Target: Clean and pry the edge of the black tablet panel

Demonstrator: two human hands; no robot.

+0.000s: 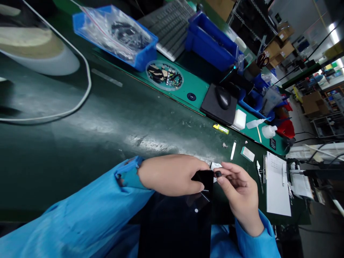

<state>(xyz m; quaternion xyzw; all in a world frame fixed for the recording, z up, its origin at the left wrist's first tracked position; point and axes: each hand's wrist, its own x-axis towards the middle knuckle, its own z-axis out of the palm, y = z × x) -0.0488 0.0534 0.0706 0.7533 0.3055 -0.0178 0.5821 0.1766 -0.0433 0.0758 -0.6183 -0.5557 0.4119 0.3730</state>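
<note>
A large glossy black panel (176, 225), like a tablet or screen, leans from the bench edge down over my lap. My left hand (172, 175) is closed on its upper part, the thumb lying across the dark surface. At the panel's upper right edge, my right hand (239, 190) pinches a small black rounded piece (218, 173) between thumb and fingertips. Whether that piece touches the panel I cannot tell. Just behind the fingers shows a small white and silvery scrap (215, 165), partly covered by both hands.
Beyond my hands lie a yellow-green strip (220, 129), a white stick (233, 150), a small box (247, 154) and a clipboard with paper (278, 186). Blue bins (211, 43), a mouse (223, 97) and a keyboard (172, 25) line the back. A white cable (87, 82) loops at left.
</note>
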